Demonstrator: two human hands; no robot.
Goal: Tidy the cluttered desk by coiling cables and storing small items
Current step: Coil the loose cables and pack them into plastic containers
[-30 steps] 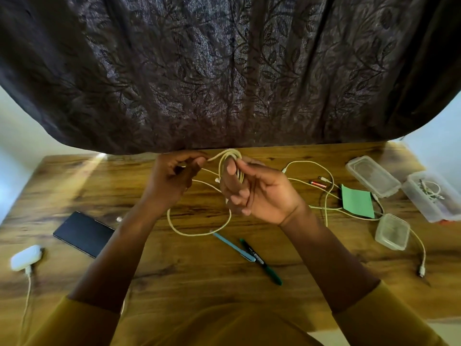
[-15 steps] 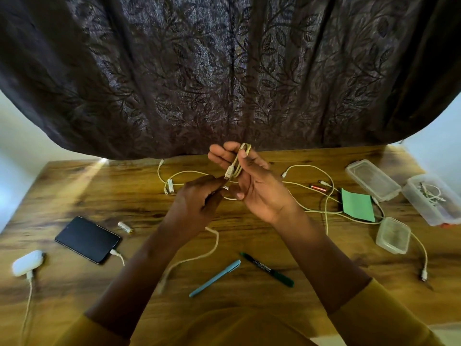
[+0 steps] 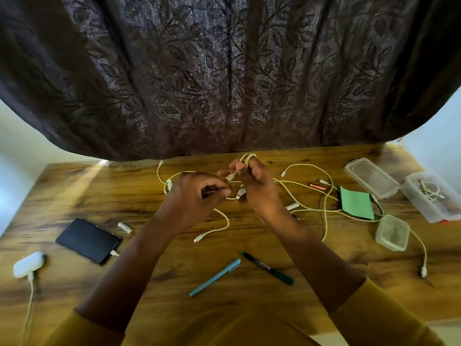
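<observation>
Risk first: my left hand point(image 3: 197, 196) is pinched on the cable's point(image 3: 219, 227) loose run (something thin and dark sits in that grip too, can't tell what), and its free tail dangles to the desk point(image 3: 249, 283) w/ the plug lying just short of the blue pen point(image 3: 215, 277). A hard pull could drag that plug across, or slacken the coil point(image 3: 247, 158) clenched in my right hand point(image 3: 257, 188), so the loops spring apart.

Around, left to right: earbud case point(image 3: 27, 264), phone point(image 3: 87, 240) w/ its lead plugged in, a battery point(image 3: 125, 227), green marker point(image 3: 268, 267). Right of my hands other cables point(image 3: 324, 211) cross, likely to snag. Then green note point(image 3: 356, 202), tubs point(image 3: 393, 232), lid point(image 3: 370, 177).
</observation>
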